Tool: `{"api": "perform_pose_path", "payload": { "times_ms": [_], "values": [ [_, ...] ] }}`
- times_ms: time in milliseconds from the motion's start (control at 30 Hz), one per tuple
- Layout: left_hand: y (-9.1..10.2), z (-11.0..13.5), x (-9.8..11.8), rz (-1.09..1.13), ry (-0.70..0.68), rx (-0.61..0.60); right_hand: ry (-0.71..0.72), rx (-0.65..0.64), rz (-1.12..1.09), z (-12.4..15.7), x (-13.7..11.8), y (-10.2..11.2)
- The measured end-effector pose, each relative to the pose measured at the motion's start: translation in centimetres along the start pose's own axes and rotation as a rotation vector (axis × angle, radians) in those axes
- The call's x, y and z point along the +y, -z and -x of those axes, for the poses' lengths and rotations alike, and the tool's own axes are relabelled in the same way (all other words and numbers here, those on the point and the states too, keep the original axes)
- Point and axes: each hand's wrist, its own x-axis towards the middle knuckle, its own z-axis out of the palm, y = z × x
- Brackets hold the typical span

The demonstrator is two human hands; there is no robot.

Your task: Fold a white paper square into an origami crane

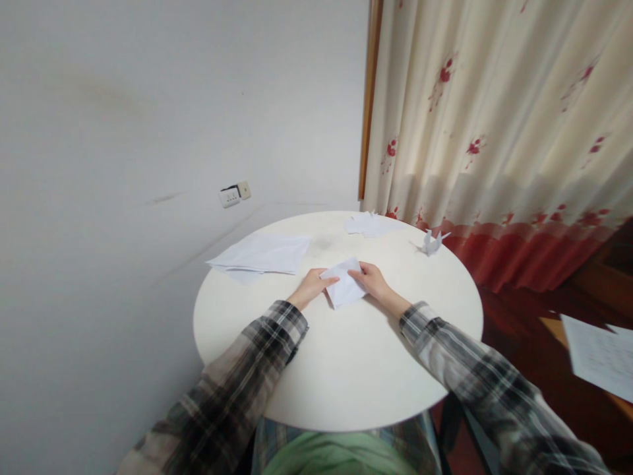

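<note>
A small folded piece of white paper [345,290] is held between my two hands, tilted a little over the middle of the round white table [356,369]. My left hand [313,285] pinches its left corner, thumb on top and fingers underneath. On the opposite side, my right hand [372,278] grips the right edge with the thumb lying across the upper face. The fingers below the paper are mostly hidden.
A stack of white paper sheets [267,254] lies at the table's left. Paper scraps [368,224] are at the far edge, and a folded paper crane [432,243] stands at the right. A wall with a socket [230,197] borders the left; a curtain [494,132] hangs behind.
</note>
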Motion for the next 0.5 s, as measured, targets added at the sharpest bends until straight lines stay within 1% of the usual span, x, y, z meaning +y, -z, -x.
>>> {"api": "perform_pose_path", "payload": {
  "times_ms": [67,167,300,333,500],
  "values": [
    [-0.1,-0.1,-0.1,0.005,0.023,0.012,0.004,0.017,-0.043,-0.1,0.1,-0.1],
    [-0.1,-0.1,-0.1,0.004,0.042,0.014,0.012,0.005,-0.079,-0.1,0.0,-0.2],
    [0.0,-0.1,0.2,-0.015,0.007,0.001,0.005,-0.034,-0.047,0.2,-0.3,-0.1],
    [0.0,-0.1,0.2,-0.014,-0.001,-0.001,0.0,-0.062,-0.025,0.3,-0.4,-0.1],
    [-0.4,-0.4,0.2,0.014,0.006,0.029,-0.037,-0.281,0.118,0.9,-1.1,-0.1]
  ]
}}
